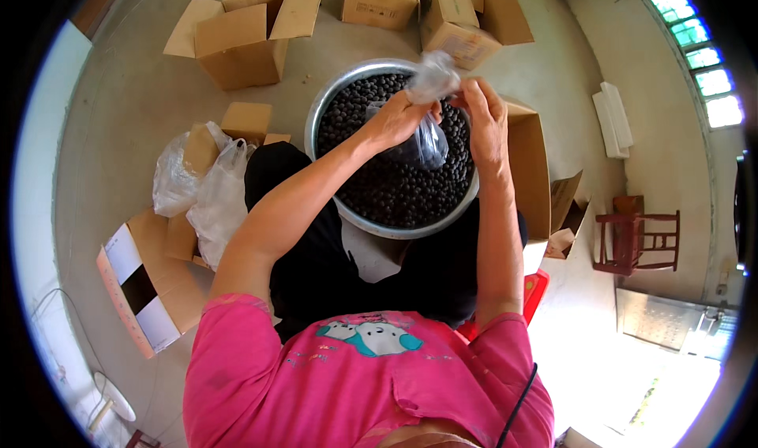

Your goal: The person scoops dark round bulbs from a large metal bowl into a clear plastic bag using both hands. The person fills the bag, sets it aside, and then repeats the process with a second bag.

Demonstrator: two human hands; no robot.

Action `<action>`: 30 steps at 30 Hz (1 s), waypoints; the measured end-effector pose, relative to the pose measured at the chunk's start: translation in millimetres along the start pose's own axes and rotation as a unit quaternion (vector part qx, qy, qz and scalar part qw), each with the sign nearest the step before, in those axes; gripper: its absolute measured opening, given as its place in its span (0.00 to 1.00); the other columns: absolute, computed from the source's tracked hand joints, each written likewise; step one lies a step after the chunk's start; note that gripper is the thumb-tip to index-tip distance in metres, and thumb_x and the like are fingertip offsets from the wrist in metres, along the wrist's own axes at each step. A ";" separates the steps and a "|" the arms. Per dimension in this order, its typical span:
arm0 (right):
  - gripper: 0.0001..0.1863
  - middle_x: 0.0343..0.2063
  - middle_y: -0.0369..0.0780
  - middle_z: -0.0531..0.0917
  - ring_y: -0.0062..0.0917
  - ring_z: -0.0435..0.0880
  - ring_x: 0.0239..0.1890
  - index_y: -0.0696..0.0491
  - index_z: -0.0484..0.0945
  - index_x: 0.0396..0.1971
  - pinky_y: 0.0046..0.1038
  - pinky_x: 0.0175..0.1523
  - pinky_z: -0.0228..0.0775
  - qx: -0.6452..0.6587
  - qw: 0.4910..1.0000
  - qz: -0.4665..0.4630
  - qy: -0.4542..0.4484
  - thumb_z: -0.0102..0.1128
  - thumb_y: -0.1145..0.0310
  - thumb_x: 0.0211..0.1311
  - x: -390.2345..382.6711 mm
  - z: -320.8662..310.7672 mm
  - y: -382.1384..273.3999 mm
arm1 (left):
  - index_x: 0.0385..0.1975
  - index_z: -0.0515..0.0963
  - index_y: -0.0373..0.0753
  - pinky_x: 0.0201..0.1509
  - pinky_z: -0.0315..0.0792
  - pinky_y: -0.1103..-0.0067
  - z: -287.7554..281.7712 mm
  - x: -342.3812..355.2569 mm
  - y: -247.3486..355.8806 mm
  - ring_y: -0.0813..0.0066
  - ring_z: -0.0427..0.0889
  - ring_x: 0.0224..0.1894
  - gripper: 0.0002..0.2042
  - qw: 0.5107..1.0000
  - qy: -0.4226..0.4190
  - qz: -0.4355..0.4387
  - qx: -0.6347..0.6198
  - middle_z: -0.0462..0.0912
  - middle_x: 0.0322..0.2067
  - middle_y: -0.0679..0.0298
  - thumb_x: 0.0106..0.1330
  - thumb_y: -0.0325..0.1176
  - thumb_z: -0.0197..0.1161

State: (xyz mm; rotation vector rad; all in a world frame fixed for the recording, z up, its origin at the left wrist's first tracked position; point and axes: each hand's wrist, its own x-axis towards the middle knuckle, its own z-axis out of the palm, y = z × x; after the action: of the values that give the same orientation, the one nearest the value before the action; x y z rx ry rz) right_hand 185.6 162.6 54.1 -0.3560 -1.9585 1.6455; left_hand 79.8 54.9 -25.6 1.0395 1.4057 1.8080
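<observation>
A wide metal basin [327, 191] full of small, dark, round items [395, 191] sits at my legs. My left hand [407, 118] grips a clear plastic bag [426, 144] at its gathered neck. The bag's lower part hangs over the dark items, and its crumpled top [432, 75] sticks up blurred above my fingers. My right hand [485, 116] is raised at the basin's right side, its fingers bent at that crumpled top, apparently pinching it.
Open cardboard boxes [237, 57] stand beyond and around the basin. White plastic bags [213, 195] lie at my left. A red plastic object [534, 290] is beside my right arm. A wooden chair [636, 243] and white slabs [612, 120] are along the right wall.
</observation>
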 end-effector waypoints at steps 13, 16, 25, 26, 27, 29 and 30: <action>0.37 0.56 0.46 0.73 0.40 0.68 0.62 0.53 0.67 0.58 0.42 0.63 0.57 -0.384 0.894 -0.013 -0.231 0.70 0.59 0.47 -20.3 24.8 114.4 | 0.37 0.78 0.34 0.41 0.71 0.64 15.0 5.0 -12.1 0.45 0.80 0.36 0.11 0.951 0.188 0.006 0.244 0.81 0.28 0.48 0.67 0.37 0.56; 0.30 0.57 0.46 0.71 0.41 0.67 0.61 0.53 0.69 0.57 0.41 0.63 0.58 -0.284 0.935 -0.047 -0.207 0.65 0.63 0.53 -30.9 11.9 140.7 | 0.39 0.76 0.36 0.45 0.69 0.65 25.4 -5.6 0.9 0.51 0.76 0.41 0.08 0.931 0.138 0.154 0.302 0.77 0.36 0.52 0.61 0.29 0.60; 0.26 0.54 0.46 0.71 0.37 0.69 0.59 0.53 0.69 0.56 0.38 0.61 0.62 -0.264 0.949 -0.092 -0.144 0.62 0.65 0.58 -44.8 14.2 157.0 | 0.34 0.75 0.39 0.53 0.59 0.66 25.4 -4.8 5.6 0.61 0.75 0.42 0.08 0.850 0.050 0.201 0.485 0.76 0.35 0.60 0.57 0.31 0.63; 0.26 0.54 0.46 0.71 0.37 0.69 0.59 0.53 0.69 0.56 0.37 0.61 0.62 -0.236 0.961 -0.078 -0.121 0.62 0.65 0.58 -43.5 15.2 156.4 | 0.36 0.74 0.39 0.55 0.59 0.65 22.9 -3.3 7.6 0.61 0.75 0.44 0.10 0.853 0.039 0.200 0.480 0.76 0.37 0.59 0.57 0.33 0.63; 0.26 0.54 0.46 0.71 0.37 0.69 0.59 0.54 0.69 0.56 0.37 0.61 0.63 -0.209 0.971 -0.068 -0.099 0.62 0.65 0.58 -42.1 15.9 152.8 | 0.38 0.74 0.38 0.56 0.59 0.65 19.3 -2.6 9.7 0.60 0.74 0.46 0.12 0.857 0.026 0.199 0.475 0.76 0.39 0.59 0.57 0.34 0.63; 0.26 0.54 0.46 0.71 0.37 0.69 0.58 0.54 0.69 0.56 0.37 0.61 0.63 -0.169 0.981 -0.058 -0.071 0.62 0.65 0.58 -34.1 15.3 145.5 | 0.43 0.74 0.37 0.58 0.58 0.63 14.8 -2.6 14.6 0.58 0.73 0.51 0.17 0.857 0.026 0.200 0.473 0.75 0.44 0.56 0.56 0.38 0.64; 0.26 0.54 0.47 0.71 0.38 0.69 0.58 0.54 0.69 0.56 0.37 0.60 0.64 -0.157 0.984 -0.057 -0.068 0.63 0.65 0.58 -29.9 14.9 138.8 | 0.45 0.73 0.37 0.60 0.57 0.63 13.2 -2.2 18.8 0.57 0.71 0.54 0.20 0.854 0.038 0.202 0.478 0.74 0.48 0.55 0.56 0.40 0.65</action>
State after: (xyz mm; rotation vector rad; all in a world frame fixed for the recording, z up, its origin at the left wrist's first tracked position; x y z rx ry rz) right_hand 181.4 164.3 -88.5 -0.2480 -2.3022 1.3184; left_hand 92.3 54.8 -6.2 1.8749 2.3656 1.3522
